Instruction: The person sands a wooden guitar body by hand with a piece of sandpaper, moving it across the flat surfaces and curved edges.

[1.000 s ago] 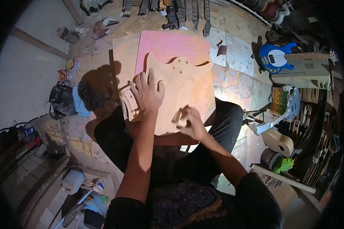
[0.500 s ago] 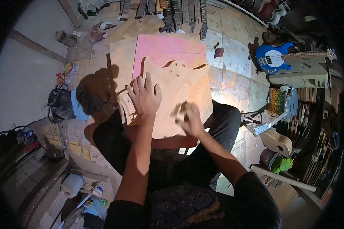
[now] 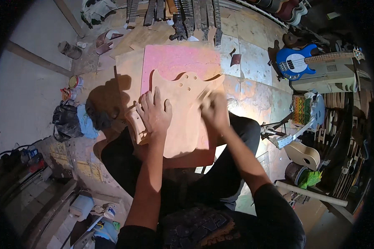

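A bare wooden electric guitar body (image 3: pixel 180 120), with several drilled holes near its neck end, lies flat on the pink-topped board (image 3: pixel 178 54) in front of me. My left hand (image 3: pixel 154 113) presses on its left side, palm down and fingers spread. Over the right side, my right hand (image 3: pixel 215 110) is closed round a small tan block (image 3: pixel 204 94) and rubs along the surface. Motion smears that hand, so the block's details are unclear. At the left edge of the body, next to my left hand, a smaller shaped wooden piece (image 3: pixel 135 122) juts out.
Several guitar necks (image 3: pixel 178 20) lie beyond the board. On the right are a blue bass guitar (image 3: pixel 297 60), a small guitar body with a round hole (image 3: pixel 304 155) and a long pale tube (image 3: pixel 311 193). A black plastic bag (image 3: pixel 65 120) and a tin (image 3: pixel 75 81) sit at left.
My right hand has moved away from me with the block, from the lower middle of the guitar body to its upper right. My left hand stays spread in place; the view has shifted slightly.
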### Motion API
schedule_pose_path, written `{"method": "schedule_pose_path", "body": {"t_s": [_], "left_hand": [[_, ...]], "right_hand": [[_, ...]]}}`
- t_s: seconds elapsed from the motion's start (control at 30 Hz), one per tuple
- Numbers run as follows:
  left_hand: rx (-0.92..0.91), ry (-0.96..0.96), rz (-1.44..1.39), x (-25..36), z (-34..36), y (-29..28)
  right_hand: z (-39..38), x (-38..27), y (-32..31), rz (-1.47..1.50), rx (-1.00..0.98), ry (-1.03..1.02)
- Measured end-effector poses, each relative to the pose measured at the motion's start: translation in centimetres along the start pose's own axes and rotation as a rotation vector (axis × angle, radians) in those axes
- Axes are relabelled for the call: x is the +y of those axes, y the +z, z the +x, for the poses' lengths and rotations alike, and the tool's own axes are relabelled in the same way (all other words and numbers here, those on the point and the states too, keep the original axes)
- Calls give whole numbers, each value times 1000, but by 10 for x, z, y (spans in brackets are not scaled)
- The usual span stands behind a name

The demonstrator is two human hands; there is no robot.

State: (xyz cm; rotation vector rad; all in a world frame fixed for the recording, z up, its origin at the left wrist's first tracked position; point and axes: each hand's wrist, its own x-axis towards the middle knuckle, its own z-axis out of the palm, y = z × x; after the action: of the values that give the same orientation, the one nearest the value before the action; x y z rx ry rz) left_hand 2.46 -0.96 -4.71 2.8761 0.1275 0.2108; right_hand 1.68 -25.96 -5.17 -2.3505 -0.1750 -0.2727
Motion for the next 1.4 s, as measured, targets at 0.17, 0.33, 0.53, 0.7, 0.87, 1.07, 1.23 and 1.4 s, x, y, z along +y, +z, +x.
{"method": "schedule_pose_path", "body": {"t_s": [0.17, 0.33, 0.53, 0.7, 0.87, 1.07, 1.23, 1.4], "left_hand": [[-9, 24, -25, 17, -1, 6], [2, -9, 35, -1, -4, 1], [26, 41, -18, 19, 1, 9], [17, 13, 44, 0, -2, 3], [-25, -6, -61, 11, -2, 6], [-9, 2, -69, 3, 0, 7], [-27, -3, -111, 0, -1, 11], [-10, 10, -54, 12, 3, 9]], "right_hand": [[40, 69, -15, 15, 242, 261], [-25, -13, 14, 104, -10, 74], [59, 102, -35, 16, 343, 300], [2, 11, 13, 91, 86, 79], [38, 66, -25, -96, 114, 110], [17, 16, 0, -16, 89, 155], [-76, -45, 0, 144, -265, -46], [17, 4, 5, 68, 197, 169]]}}
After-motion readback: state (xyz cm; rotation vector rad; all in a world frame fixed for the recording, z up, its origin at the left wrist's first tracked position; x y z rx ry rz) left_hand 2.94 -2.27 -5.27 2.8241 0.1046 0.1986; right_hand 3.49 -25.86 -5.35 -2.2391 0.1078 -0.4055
